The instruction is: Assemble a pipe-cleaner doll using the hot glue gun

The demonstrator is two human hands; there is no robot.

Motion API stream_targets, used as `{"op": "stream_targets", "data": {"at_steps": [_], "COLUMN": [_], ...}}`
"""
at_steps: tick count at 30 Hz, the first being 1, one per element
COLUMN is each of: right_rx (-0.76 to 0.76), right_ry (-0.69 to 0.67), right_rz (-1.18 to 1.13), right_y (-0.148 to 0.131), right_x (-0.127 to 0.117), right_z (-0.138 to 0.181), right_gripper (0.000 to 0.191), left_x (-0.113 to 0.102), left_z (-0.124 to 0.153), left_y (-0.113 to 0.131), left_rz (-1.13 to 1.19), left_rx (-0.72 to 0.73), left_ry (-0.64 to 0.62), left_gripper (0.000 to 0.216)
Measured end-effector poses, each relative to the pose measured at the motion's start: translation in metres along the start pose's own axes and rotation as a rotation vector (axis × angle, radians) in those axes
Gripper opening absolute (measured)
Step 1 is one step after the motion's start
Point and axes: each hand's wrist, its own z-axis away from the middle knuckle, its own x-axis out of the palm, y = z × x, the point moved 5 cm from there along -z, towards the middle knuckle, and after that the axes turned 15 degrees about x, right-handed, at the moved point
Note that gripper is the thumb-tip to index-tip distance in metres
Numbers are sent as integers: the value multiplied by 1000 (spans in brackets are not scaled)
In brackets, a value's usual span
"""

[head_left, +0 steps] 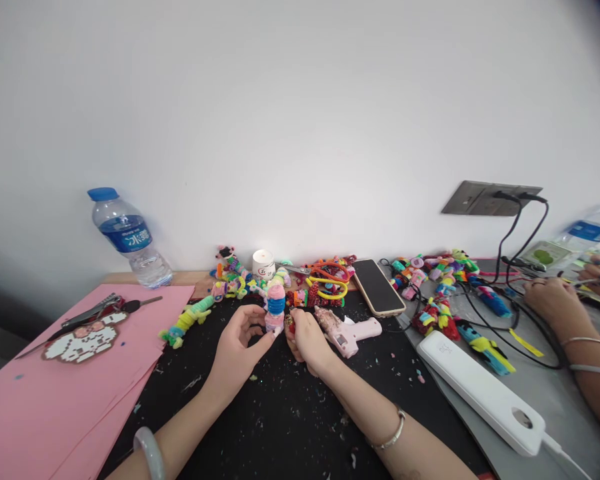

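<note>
In the head view, my left hand (237,343) pinches an upright fuzzy pipe-cleaner piece (276,305), pink with a blue band, between thumb and fingers. Right beside it, my right hand (307,343) is closed, its fingers curled around something small and reddish that is mostly hidden. A pale pink glue gun (357,335) lies just right of my right hand. Behind my hands are scissors (325,287) with orange and yellow handles, a small white cup (263,267) and several colourful pipe-cleaner figures (230,280). A yellow-green pipe-cleaner figure (190,321) lies left of my left hand.
A black mat (220,427) strewn with scraps lies under my forearms. Left are pink sheets (25,407), a bead plaque (83,343), pliers (87,313) and a bottle (130,237). Right are a phone (379,288), a white device (480,393), cables and a co-worker's hands (555,303).
</note>
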Motion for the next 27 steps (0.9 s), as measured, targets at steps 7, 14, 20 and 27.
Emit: {"op": "stream_targets", "data": {"at_steps": [7, 14, 20, 27], "right_rx": [-5, -1, -22, -43], "right_ry": [-5, -10, 27, 89], "right_rz": [-9, 2, 43, 135], "right_y": [2, 2, 0, 5], "right_x": [-1, -2, -1, -6], "right_z": [-2, -2, 0, -3], "right_gripper": [44, 52, 46, 41], "left_x": [0, 0, 0, 0], "left_z": [-1, -1, -1, -2], "left_y": [2, 1, 1, 3], "left_rz": [-7, -14, -18, -21], "left_rx": [4, 3, 5, 0], "left_ry": [3, 1, 3, 21], "left_gripper": [27, 27, 28, 28]}}
